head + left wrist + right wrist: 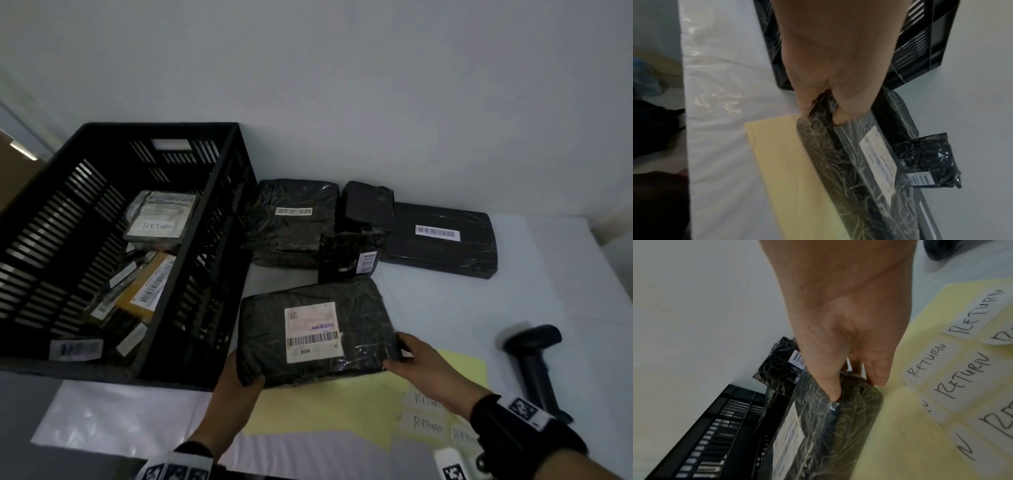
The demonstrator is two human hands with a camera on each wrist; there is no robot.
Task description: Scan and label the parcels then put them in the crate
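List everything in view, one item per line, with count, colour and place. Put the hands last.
held parcel: one, black wrap with white label, gripped above the yellow sheet
other parcels: four, black, on the table by the wall
crate: one, black, left, holding several parcels
scanner: one, black, lying right
yellow sheet: one, near edge
RETURN labels: several, white, on the sheet
table: one, white
left hand: grips the parcel's near left corner
right hand: grips its right edge

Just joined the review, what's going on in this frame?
A person holds a black-wrapped parcel by its ends, left hand and right hand, above the yellow label sheet. It carries no RETURN label yet. The scanner lies to the right; the crate holds finished parcels, and four wait behind.
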